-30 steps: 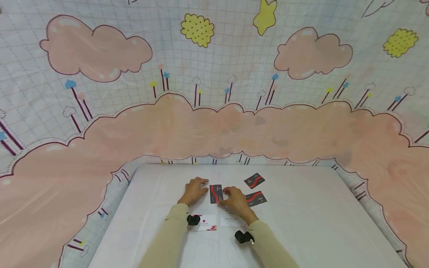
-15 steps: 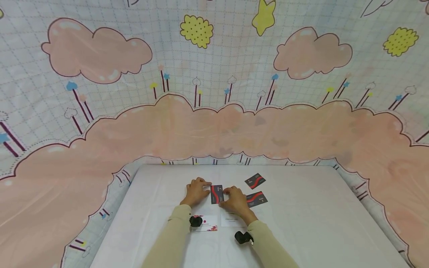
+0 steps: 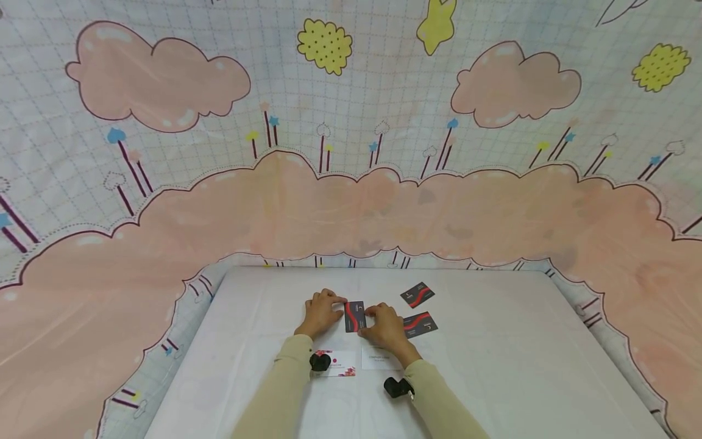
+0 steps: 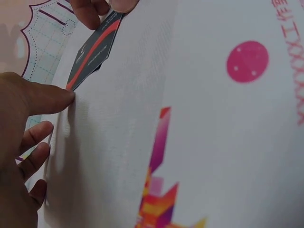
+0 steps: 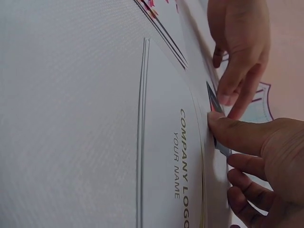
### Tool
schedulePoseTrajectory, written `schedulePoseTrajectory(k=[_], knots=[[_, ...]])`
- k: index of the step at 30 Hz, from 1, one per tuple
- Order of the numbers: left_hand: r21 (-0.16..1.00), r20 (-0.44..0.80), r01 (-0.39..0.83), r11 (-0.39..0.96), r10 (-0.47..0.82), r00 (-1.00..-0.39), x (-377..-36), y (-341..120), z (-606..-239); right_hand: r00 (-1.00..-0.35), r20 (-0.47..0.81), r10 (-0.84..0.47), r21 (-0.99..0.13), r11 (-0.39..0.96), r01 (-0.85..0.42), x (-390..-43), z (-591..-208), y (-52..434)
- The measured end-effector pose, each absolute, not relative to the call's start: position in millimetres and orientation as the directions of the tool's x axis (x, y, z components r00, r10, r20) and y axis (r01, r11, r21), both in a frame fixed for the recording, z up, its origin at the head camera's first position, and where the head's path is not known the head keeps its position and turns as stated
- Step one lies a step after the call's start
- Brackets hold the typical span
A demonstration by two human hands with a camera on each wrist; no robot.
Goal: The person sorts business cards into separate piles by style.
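The right hand (image 3: 386,326) pinches the black card (image 3: 354,317) between thumb and forefinger; the left hand (image 3: 319,312), fingers apart, touches its opposite edge. Between these 2 hands, over the white table (image 3: 493,360), it likely needs light, even pressure to avoid bowing.

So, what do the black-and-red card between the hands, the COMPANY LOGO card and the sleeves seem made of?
Black-and-red business card: probably matte printed card stock; it looks thin, with crisp edges.
COMPANY LOGO business card: likely smooth white card stock, by its thin, straight edge; gold lettering could be ink or foil.
Beige sleeves: matte fabric, apparently, draping without shine; weave unclear.
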State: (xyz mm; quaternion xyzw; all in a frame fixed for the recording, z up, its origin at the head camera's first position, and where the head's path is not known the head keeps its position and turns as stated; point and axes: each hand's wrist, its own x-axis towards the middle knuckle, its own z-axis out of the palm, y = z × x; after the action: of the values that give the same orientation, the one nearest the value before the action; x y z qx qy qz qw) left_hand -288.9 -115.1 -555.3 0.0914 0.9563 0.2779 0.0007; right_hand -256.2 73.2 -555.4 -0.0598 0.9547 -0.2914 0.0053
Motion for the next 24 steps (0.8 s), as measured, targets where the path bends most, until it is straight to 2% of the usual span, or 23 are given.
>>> schedulePoseTrajectory(k=[18,24], knots=[[0.653,-0.006,0.154,0.741,0.208,-0.978,-286,-129,-551,-0.99,0.098,-0.098,-0.58,0.803,-0.137,-251,-557,75],[0.713,-0.046,0.11,0.693,0.202,-0.978,-286,-133,-549,-0.988,0.117,-0.104,-0.595,0.789,-0.154,-252,-560,76]])
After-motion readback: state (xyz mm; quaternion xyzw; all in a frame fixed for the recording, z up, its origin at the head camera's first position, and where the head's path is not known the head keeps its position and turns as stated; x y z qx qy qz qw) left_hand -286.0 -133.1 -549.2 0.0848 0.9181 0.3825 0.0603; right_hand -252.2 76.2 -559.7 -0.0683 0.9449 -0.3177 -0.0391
